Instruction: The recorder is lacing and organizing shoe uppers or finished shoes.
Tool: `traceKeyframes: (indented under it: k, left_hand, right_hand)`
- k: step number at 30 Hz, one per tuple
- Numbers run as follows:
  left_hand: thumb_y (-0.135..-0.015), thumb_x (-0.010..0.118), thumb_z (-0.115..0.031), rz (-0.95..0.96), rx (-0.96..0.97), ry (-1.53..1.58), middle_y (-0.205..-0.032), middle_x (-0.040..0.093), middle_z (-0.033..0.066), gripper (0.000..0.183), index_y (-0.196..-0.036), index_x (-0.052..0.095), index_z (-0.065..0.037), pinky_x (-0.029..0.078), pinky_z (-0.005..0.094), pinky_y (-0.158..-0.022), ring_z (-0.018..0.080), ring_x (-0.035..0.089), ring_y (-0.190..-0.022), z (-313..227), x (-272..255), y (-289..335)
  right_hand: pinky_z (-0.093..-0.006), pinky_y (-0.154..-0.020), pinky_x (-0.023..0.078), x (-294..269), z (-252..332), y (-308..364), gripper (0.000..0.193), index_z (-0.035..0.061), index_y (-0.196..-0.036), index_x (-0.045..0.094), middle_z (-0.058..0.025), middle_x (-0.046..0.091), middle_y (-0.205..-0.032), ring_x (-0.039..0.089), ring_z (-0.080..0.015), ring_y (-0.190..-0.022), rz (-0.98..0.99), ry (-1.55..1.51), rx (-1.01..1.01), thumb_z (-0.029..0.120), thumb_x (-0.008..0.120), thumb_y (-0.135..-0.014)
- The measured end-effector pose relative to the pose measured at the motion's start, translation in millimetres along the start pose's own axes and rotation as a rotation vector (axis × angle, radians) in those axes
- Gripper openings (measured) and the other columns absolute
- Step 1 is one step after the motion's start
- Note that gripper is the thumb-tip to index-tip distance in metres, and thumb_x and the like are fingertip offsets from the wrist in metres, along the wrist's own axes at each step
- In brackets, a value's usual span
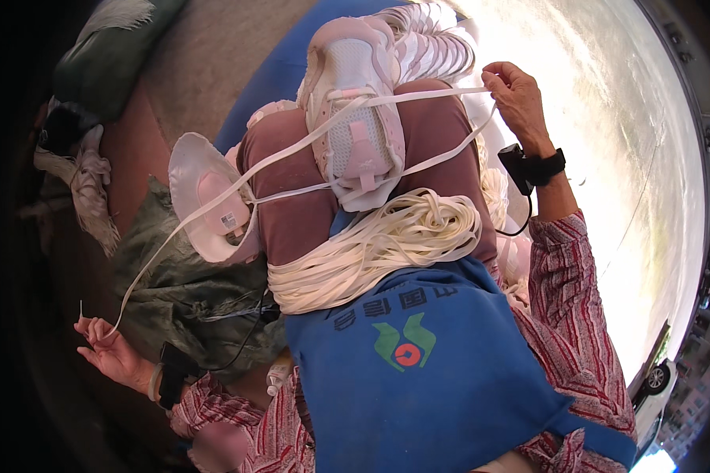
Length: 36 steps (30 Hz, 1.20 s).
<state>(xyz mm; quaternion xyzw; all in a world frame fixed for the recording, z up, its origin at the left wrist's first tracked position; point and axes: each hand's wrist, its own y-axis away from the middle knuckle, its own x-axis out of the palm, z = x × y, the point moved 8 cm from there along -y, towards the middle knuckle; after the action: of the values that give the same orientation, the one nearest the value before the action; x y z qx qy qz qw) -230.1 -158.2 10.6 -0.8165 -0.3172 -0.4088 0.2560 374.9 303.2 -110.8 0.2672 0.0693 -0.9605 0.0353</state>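
A pink and white shoe upper (363,158) rests between my knees, its tongue toward me. A long flat white shoelace (272,162) crosses its front and stretches out to both sides. At the lower left, my left hand (114,353) pinches the lace near its tip, which sticks up past the fingers. My right hand (514,98), raised at the upper right, pinches the other side of the lace between thumb and fingers. A second strand runs lower across the tongue. In my lap lies a thick bundle of cream laces (379,248).
Left of my knee another shoe upper (217,205) lies on dark green sacking (197,315). Beyond my knees is a row of nested uppers (434,47). A blue apron (426,355) covers my lap. Tangled white laces (91,185) hang at the far left. Black cables run from both wrist devices.
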Motion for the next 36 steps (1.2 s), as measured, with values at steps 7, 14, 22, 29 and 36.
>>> traceKeyframes:
  k: [7, 14, 22, 29, 36]
  left_hand:
    - [-0.102, 0.055, -0.014, 0.216, -0.332, -0.850, -0.114, 0.069, 0.0113, 0.040, -0.138, 0.048, 0.002, 0.039, 0.0145, -0.056, 0.0017, 0.049, -0.066, 216.6, 102.5, 20.7]
    - [-0.101, 0.059, -0.023, 0.524, -0.578, -1.090, -0.083, 0.067, 0.0003, 0.023, -0.106, 0.068, -0.002, 0.041, 0.0180, -0.057, 0.0032, 0.050, -0.064, 348.6, 140.0, 51.1]
    - [-0.099, 0.060, -0.018, 0.632, -0.256, -1.689, -0.069, 0.059, -0.0001, 0.020, -0.102, 0.071, -0.002, 0.044, 0.0252, -0.061, 0.0073, 0.052, -0.066, 357.4, 154.2, 40.3]
    - [-0.097, 0.060, -0.021, 0.620, -0.171, -1.546, -0.083, 0.071, 0.0134, 0.022, -0.108, 0.071, -0.005, 0.052, 0.0349, -0.069, 0.0279, 0.069, -0.075, 355.0, 162.7, 35.3]
    - [-0.093, 0.060, -0.013, 0.728, 0.036, -1.583, -0.100, 0.070, 0.0162, 0.018, -0.099, 0.069, 0.001, 0.052, 0.0380, -0.079, 0.0344, 0.067, -0.091, 358.4, 175.0, 29.9]
  right_hand:
    - [-0.0321, -0.062, 0.050, 53.2, 138.5, 101.8, 0.010, 0.0035, -0.095, 0.070, -0.0069, 0.060, -0.087, 0.061, -0.0183, -0.069, 0.553, 0.050, -0.520, 0.008, 0.070, -0.086]
    - [-0.0373, -0.063, 0.053, 69.6, 130.1, 121.6, 0.016, 0.0053, -0.093, 0.064, -0.0079, 0.054, -0.090, 0.063, -0.0267, -0.075, 0.576, 0.433, -0.657, 0.013, 0.073, -0.083]
    - [-0.0410, -0.064, 0.049, 44.7, 113.8, 101.3, 0.006, 0.0037, -0.089, 0.062, -0.0112, 0.055, -0.088, 0.060, -0.0310, -0.073, 0.404, 0.277, -0.596, 0.008, 0.066, -0.087]
    - [-0.0429, -0.066, 0.048, 20.5, 78.0, 86.8, 0.006, 0.0030, -0.088, 0.064, -0.0127, 0.056, -0.084, 0.060, -0.0326, -0.074, 0.426, 0.352, -0.438, 0.009, 0.065, -0.088]
    - [-0.0366, -0.075, 0.053, 35.3, 102.6, 105.9, 0.029, 0.0022, -0.111, 0.065, -0.0140, 0.059, -0.103, 0.066, -0.0317, -0.085, 0.503, 0.181, -0.454, -0.001, 0.068, -0.082]
